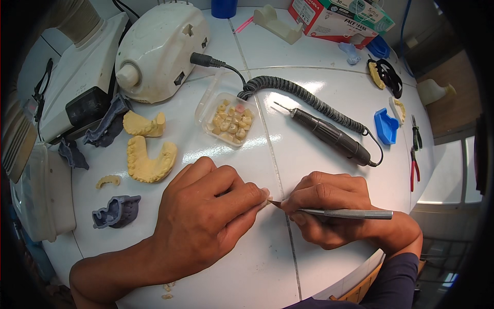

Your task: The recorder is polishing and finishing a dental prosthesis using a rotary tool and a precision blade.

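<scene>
My left hand (208, 213) rests over the white tabletop with its thumb and forefinger pinched on a small whitish piece (268, 199), mostly covered by the fingertips. In a pen grip, my right hand (327, 208) closes on a slim tool with a silver metal handle (360, 213). The tool's brown tapered tip points left and meets, or nearly meets, the whitish piece; I cannot tell if they touch. Beyond the hands, a clear plastic box (226, 138) with its lid open holds many small yellowish artificial teeth and one pink piece.
Yellow plaster dental models (139, 165) and grey moulds (117, 211) lie left. Behind stand a white motor unit (159, 51) and, on its coiled cable, a black rotary handpiece (332, 135). Blue tray (386, 126), pliers (415, 167) and boxes (339, 20) sit right and back.
</scene>
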Available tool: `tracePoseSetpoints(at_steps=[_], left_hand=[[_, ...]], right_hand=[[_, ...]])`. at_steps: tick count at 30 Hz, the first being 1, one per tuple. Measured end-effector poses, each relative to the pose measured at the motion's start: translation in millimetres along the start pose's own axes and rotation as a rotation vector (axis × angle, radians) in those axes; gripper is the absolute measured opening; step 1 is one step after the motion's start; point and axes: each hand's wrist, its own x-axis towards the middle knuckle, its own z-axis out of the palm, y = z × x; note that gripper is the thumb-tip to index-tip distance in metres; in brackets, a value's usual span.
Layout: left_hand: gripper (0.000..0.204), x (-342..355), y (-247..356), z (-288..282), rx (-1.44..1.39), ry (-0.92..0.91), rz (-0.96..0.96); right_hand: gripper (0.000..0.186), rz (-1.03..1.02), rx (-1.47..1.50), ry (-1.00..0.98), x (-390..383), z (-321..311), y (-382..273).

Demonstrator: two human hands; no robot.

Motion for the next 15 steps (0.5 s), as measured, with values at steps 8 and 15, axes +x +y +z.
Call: tracePoseSetpoints(at_steps=[8,15], left_hand=[[0.026,0.2,-0.1,-0.2,-0.008,-0.011,0.003],[0.026,-0.4,-0.3,-0.2,-0.014,-0.011,-0.002]], right_hand=[[0.029,-0.007,0.006,-0.007,-0.1,-0.5,-1.0],[0.03,0.004,0.001,-0.019,0.4,-0.7,-1.8]])
